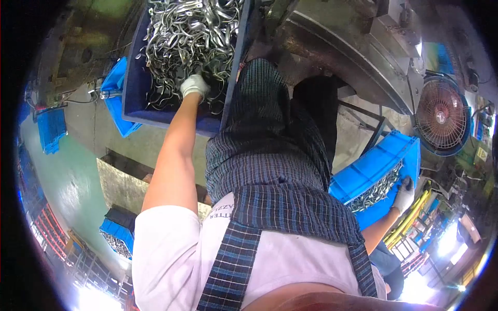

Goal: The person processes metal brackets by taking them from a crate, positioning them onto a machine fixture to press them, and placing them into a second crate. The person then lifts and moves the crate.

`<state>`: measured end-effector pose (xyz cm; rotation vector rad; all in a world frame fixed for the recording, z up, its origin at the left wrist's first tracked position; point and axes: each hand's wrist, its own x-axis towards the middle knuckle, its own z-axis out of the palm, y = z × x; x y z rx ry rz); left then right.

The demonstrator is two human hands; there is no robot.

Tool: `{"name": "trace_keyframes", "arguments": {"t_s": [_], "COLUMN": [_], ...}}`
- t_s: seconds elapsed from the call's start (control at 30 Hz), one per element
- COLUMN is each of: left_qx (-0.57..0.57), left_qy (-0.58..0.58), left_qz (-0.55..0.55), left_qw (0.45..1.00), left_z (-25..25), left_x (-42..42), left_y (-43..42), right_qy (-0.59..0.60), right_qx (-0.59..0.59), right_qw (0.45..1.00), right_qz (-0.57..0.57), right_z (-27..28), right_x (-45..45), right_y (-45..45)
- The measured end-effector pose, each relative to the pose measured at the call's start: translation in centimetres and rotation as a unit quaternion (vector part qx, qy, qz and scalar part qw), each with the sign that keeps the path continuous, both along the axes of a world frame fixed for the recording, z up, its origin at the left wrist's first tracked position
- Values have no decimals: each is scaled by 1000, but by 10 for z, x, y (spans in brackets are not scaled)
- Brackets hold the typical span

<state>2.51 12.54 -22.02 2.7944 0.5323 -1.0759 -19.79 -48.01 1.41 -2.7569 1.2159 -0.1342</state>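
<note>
My left hand (195, 86), in a white glove, reaches down into a dark blue bin (207, 123) at the upper left. Shiny curved metal parts (192, 36) fill much of that bin, piled highest at its far end. The fingers of this hand point down among the parts and are hidden, so I cannot tell whether they hold any. On the right, my right hand (404, 196), in a white glove with dark fingertips, is closed on the end rim of a light blue crate (376, 163). Similar metal parts (377, 193) lie inside this tilted crate.
A round fan (441, 116) stands at the right, beyond the light blue crate. Large metal machinery (347, 52) rises ahead of my legs. Another blue crate (116, 233) with parts sits at the lower left, and a blue container (115, 98) stands beside the dark bin.
</note>
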Motion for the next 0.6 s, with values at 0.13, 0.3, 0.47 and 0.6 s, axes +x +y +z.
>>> {"name": "trace_keyframes", "arguments": {"t_s": [0.13,0.3,0.47,0.6], "left_qx": [-1,-63,-396,-633], "left_qy": [-38,-99,-169,-136], "left_qz": [-61,-15,360,505], "left_qw": [997,993,828,571], "left_z": [2,73,57,58], "left_x": [-8,-8,-40,-72], "left_y": [-2,-7,29,29], "right_qy": [-192,-275,-146,-90], "right_qx": [165,296,207,244], "right_qw": [967,905,890,699], "right_qz": [3,137,378,666], "right_z": [16,16,24,48], "right_x": [20,80,135,158], "right_y": [33,97,215,313]}}
